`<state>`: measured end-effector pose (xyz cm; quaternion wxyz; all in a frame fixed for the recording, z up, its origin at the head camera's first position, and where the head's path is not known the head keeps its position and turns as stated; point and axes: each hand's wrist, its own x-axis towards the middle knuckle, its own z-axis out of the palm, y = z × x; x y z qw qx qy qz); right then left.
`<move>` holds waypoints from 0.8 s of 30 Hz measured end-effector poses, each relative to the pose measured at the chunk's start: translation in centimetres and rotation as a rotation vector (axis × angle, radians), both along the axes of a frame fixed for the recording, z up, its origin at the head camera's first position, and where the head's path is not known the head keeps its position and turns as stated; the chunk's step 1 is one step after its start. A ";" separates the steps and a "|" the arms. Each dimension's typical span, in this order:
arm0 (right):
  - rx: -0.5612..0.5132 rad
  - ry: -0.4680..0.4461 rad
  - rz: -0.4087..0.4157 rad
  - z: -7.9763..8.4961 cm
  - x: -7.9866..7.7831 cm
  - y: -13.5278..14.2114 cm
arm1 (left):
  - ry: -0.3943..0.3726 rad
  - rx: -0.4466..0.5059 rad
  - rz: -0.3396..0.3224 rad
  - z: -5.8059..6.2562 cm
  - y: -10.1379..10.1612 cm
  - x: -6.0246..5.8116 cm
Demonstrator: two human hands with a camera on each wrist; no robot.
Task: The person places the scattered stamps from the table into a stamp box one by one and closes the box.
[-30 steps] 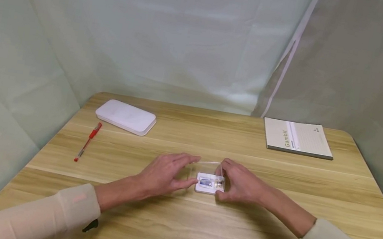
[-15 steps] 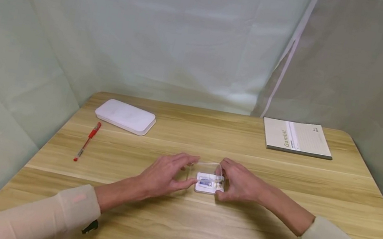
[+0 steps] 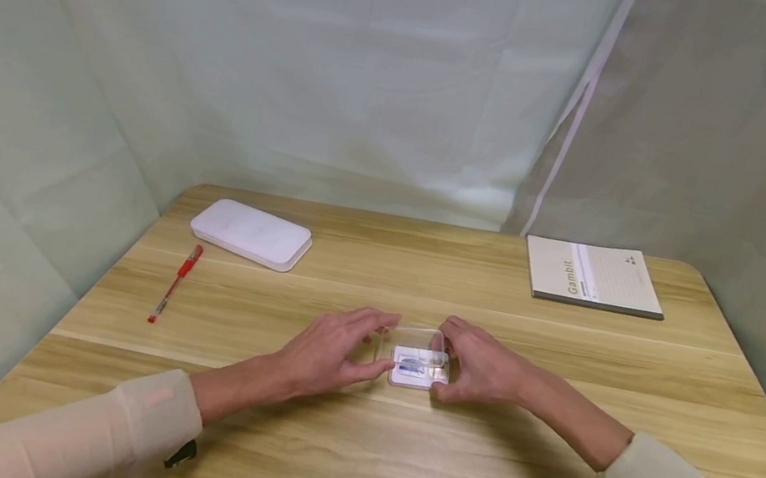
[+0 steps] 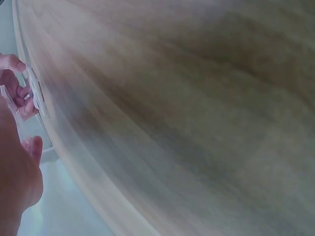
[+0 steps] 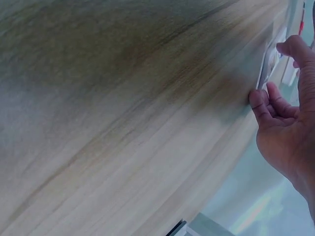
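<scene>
A small flat white case (image 3: 415,383) with a blue picture and a gold-coloured patch on it lies on the table, between my two hands. Its clear plastic cover (image 3: 415,336) stands tilted over the far part of the case. My left hand (image 3: 334,348) pinches the cover's left side between thumb and fingers. On the other side my right hand (image 3: 486,370) grips the right end of the case, thumb at the near corner and fingers at the far one. The left wrist view shows the cover edge-on beside the left thumb (image 4: 33,150).
On the wooden table (image 3: 347,453), a white oblong box (image 3: 250,232) lies at the back left. A red pen (image 3: 176,283) is in front of it. At the back right is a notebook (image 3: 593,276) marked "Gambit". Pale fabric walls (image 3: 351,65) rise around the table.
The clear cover has come down slightly and sits more level over the case. Both hands keep nearly the same place and hold.
</scene>
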<state>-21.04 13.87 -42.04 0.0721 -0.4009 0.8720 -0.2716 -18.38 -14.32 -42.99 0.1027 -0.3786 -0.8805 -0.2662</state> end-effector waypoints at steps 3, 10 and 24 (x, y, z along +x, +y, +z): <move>-0.031 -0.043 -0.013 0.1 0.1 0.1 | 0.006 -0.006 0.004 0.0 0.0 0.0; -0.089 -0.052 -0.081 0.7 0.9 0.4 | 0.036 -0.036 0.002 0.1 0.4 0.0; -0.080 0.008 -0.107 -0.1 1.2 1.9 | 0.041 -0.093 -0.012 -0.5 1.5 0.4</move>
